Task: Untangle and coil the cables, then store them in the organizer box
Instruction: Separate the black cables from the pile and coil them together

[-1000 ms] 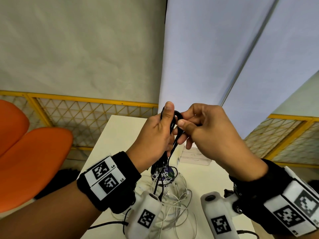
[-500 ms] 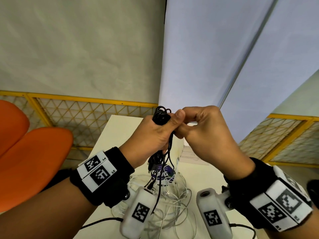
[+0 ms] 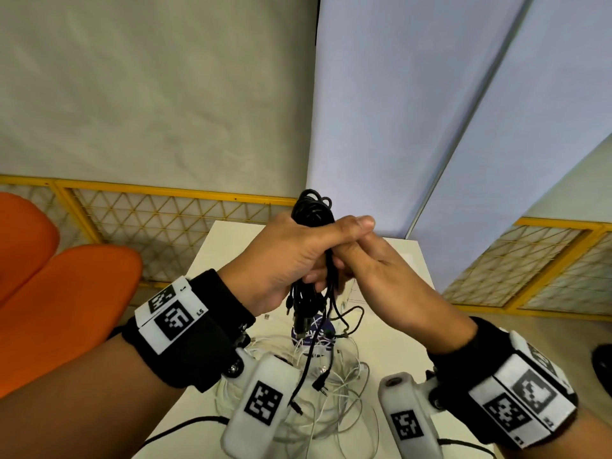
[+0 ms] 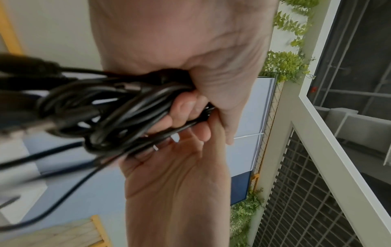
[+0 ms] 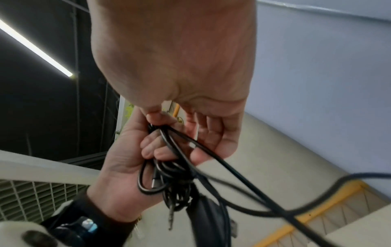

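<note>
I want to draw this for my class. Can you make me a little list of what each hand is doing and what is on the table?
left hand: grips the black cable bundle, thumb across the top
right hand: fingers loosely spread against the bundle's side; whether it pinches a strand, cannot tell
bundle: held up above the table, loose ends with plugs dangling
on the table: a tangle of white cables, a blue-labelled item among them
beside the table: orange chair
</note>
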The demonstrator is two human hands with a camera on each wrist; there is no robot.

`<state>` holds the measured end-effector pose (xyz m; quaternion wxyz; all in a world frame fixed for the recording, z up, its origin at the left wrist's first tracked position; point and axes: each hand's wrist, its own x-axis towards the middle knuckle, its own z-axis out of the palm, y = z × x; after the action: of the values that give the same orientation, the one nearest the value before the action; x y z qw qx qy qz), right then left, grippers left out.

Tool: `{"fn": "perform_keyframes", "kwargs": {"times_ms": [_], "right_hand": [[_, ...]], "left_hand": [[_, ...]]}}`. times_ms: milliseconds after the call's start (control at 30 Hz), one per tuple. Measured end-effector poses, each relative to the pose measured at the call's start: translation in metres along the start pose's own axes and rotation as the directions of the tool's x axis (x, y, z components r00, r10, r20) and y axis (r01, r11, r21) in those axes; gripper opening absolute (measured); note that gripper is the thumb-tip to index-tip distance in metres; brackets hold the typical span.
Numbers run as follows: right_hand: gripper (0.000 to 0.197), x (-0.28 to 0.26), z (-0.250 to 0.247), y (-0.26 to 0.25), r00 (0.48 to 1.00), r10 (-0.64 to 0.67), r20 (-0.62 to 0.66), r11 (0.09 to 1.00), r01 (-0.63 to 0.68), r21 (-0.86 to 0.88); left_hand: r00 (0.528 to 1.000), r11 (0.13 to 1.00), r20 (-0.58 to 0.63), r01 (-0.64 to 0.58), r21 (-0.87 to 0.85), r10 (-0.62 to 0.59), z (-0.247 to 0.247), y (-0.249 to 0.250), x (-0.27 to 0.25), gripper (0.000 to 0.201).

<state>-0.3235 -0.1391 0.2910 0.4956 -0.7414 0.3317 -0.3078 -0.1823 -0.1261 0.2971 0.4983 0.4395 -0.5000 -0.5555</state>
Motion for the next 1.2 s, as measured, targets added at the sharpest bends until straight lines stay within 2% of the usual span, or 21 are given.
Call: {"fn": "perform_keyframes", "kwargs": {"times_ms": [67,167,300,367,600,733,833,900,1000,1067,1200], "right_hand": [[0.037,-0.002,-0.001,0.001,0.999,0.001,0.036,0.999,0.0,-0.048],[0.037,-0.006,0.0,0.005,0.997,0.045,0.068,0.999,-0.044,-0.008],[0.034,-0.012,0.006,0.015,0.995,0.096,-0.038,0.992,-0.099,-0.075],[0.037,-0.013,0.009,0.019,0.992,0.076,-0.099,0.986,-0.09,-0.137],[0.021,-0.016,0.013,0.024,0.961,-0.072,-0.267,0.966,0.001,-0.257],[0.024,-0.022,0.011,0.026,0.963,-0.075,-0.257,0.963,0.003,-0.271],[0.038,-0.03,0.01,0.035,0.987,0.017,-0.16,0.992,-0.036,-0.119],[0.041,-0.037,0.01,0.046,0.99,0.077,-0.116,0.997,-0.075,0.023],[0.049,-0.047,0.015,0.064,0.992,0.072,-0.101,0.994,-0.08,-0.079],[0.047,-0.054,0.02,0.073,0.993,0.079,-0.084,0.992,-0.087,-0.09],[0.039,-0.068,0.031,0.09,0.998,0.051,-0.021,0.987,-0.054,-0.153]], "left_hand": [[0.999,1.0,-0.052,0.005,0.02,-0.004,0.001,-0.001,-0.001,0.041],[0.986,1.0,-0.165,0.007,0.016,-0.005,0.0,-0.002,0.004,0.037],[0.96,1.0,-0.28,-0.002,0.001,0.003,-0.008,0.001,0.012,0.045],[0.958,1.0,-0.285,-0.019,-0.012,0.015,-0.007,0.002,0.013,0.045],[0.965,0.999,-0.26,-0.031,-0.022,0.024,-0.005,0.005,0.014,0.046],[0.941,0.998,-0.332,-0.067,0.019,0.069,-0.008,0.01,0.013,0.056],[0.914,0.997,-0.398,-0.08,0.007,0.077,-0.014,0.015,0.016,0.061],[0.932,0.996,-0.36,-0.068,-0.064,0.041,-0.017,0.016,0.017,0.06],[0.969,0.986,-0.245,-0.029,-0.162,-0.012,-0.015,0.011,0.016,0.057],[0.979,0.982,-0.199,0.007,-0.191,-0.045,-0.009,0.008,0.014,0.055],[0.979,0.976,-0.196,0.019,-0.219,-0.063,-0.006,0.009,0.016,0.053]]}}
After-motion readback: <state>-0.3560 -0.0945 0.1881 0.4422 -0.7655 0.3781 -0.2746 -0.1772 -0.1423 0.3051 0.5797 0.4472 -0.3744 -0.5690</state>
